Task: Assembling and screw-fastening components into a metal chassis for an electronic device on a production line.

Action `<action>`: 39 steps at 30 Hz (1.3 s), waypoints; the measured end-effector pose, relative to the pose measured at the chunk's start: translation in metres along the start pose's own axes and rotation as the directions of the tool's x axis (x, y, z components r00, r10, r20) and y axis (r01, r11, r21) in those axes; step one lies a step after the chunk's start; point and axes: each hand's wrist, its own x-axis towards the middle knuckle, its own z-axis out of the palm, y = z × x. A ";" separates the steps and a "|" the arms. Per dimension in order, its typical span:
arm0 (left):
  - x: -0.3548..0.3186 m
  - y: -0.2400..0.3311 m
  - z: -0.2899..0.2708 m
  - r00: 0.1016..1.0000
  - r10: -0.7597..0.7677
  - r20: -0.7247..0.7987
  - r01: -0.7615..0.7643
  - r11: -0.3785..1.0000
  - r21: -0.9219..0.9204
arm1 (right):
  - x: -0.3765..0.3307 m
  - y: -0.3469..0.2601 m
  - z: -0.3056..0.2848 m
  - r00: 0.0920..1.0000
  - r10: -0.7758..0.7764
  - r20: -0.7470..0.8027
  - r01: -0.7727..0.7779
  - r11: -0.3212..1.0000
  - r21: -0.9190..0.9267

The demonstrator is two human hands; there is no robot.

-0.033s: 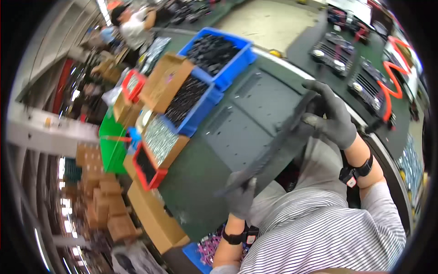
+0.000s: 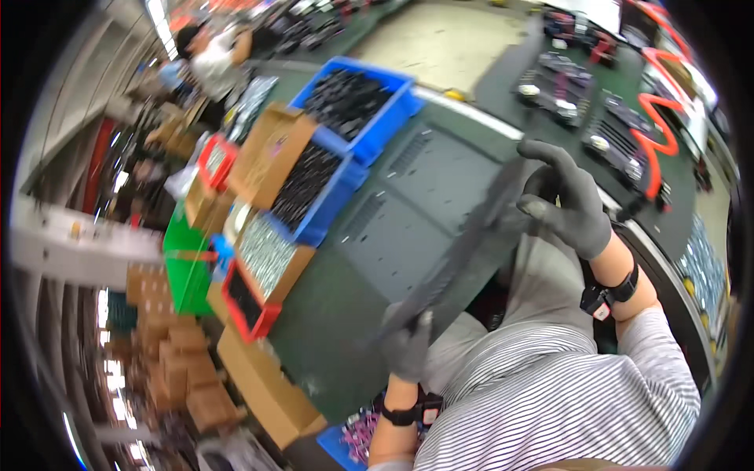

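A long, dark grey flat panel (image 2: 463, 259) slants above the bench, blurred by motion. My left hand (image 2: 407, 345), in a grey glove, is closed on its near-left end, the thumb on the near side. At its far-right end my right hand (image 2: 569, 200), gloved as well, has its thumb and fingers apart in a C shape. A dark gap shows between them, and the panel's end lies just beside the fingertips. Beneath, two grey panels with slots, one (image 2: 444, 173) beyond the other (image 2: 397, 239), lie flat on the dark green bench top (image 2: 322, 330).
Blue bins (image 2: 408, 106) of black parts stand at the left, beside cardboard boxes (image 2: 294, 275) and a red tray (image 2: 259, 334). Front-grille assemblies (image 2: 620, 145) and a coiled orange hose (image 2: 652, 149) are at the right. A co-worker (image 2: 216, 63) is at the far left.
The panel's far end has shifted left, away from my right hand, whose fingers now stand apart. My left hand still holds the other end. The whole view has swung slightly.
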 end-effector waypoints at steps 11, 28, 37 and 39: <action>-0.003 0.011 0.007 0.991 -0.135 0.003 0.135 0.991 0.026 | -0.107 0.036 -0.204 0.628 -0.176 -0.758 -0.722 0.232 -0.652; -0.013 0.058 -0.009 0.616 0.113 0.779 0.460 0.752 -0.473 | -0.092 -0.030 -0.056 0.964 -0.257 0.068 0.259 0.966 -0.011; 0.018 0.090 0.024 0.734 0.626 0.265 -0.356 0.686 -0.634 | -0.062 -0.007 0.053 0.807 -0.423 0.411 0.537 0.817 -0.213; 0.018 0.093 0.023 0.780 0.545 0.309 -0.289 0.751 -0.594 | -0.062 -0.005 0.049 0.831 -0.368 0.417 0.491 0.838 -0.238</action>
